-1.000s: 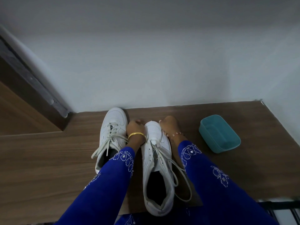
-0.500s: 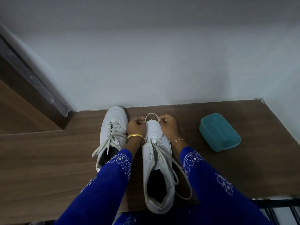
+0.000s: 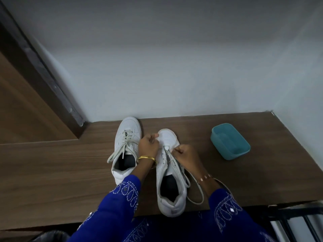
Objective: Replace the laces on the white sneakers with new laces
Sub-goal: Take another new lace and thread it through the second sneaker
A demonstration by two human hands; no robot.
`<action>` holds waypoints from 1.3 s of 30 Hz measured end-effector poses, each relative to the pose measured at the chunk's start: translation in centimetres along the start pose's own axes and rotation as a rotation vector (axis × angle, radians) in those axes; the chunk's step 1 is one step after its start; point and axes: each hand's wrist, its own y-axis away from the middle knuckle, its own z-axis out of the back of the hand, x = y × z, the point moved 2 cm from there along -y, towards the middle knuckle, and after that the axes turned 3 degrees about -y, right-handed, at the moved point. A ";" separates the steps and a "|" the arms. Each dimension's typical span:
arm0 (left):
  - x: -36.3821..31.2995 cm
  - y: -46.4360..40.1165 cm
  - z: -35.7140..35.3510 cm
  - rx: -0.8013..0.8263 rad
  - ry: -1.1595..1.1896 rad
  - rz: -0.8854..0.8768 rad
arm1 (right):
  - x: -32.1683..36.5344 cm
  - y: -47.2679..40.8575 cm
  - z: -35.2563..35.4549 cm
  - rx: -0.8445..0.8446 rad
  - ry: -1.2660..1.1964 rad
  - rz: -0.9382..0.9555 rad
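No readable branding on either sneaker. Left hand (image 3: 148,143) curled against the near sneaker (image 3: 170,173) toe; right hand (image 3: 187,155) pinches its lace (image 3: 176,165). Second sneaker (image 3: 126,145) sits just left, teal tub (image 3: 229,141) right.

The fingertips of the left hand (image 3: 148,144) are curled under and hidden. The white sneaker's (image 3: 170,173) lower eyelets are partly covered by the right hand (image 3: 187,155). What is pinched cannot be told.

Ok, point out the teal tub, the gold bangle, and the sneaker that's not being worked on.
teal tub (image 3: 242,147): head view, right rim.
gold bangle (image 3: 146,158): head view, top of the band.
laced sneaker (image 3: 129,124): head view, toe cap.
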 end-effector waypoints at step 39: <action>-1.4 5.7 1.1 0.256 0.102 0.097 | 1.8 4.7 -0.2 -0.094 0.137 0.181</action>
